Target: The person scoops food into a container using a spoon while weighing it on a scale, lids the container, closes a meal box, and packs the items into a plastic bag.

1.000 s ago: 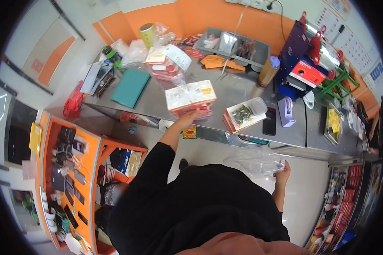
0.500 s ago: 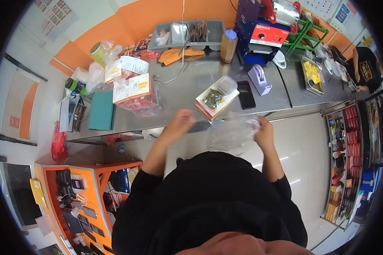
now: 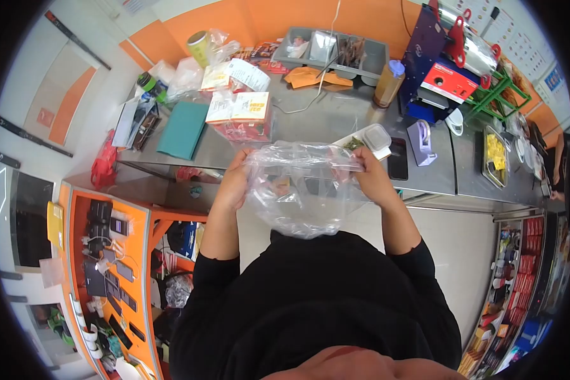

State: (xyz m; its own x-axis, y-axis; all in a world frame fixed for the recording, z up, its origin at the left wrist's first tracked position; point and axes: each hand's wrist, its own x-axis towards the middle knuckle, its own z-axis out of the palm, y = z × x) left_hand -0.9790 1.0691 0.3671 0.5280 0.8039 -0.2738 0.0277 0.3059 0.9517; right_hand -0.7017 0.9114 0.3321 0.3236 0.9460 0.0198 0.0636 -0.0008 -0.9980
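The clear bag (image 3: 294, 202) is held at the near edge of the table (image 3: 310, 120), stretched crosswise, its sides pinched in the fingers of the left hand (image 3: 235, 180) and right hand (image 3: 373, 177); the white box (image 3: 357, 135) lies beyond, nearer the right. Earlier, only the right gripped it.

Teal folder (image 3: 182, 130); phone (image 3: 398, 159); on metal counter (image 3: 304, 126)

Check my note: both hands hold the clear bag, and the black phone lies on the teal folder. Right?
No: the head view shows the black phone on the metal counter, not the teal folder. The left hand and right hand do hold the clear bag.
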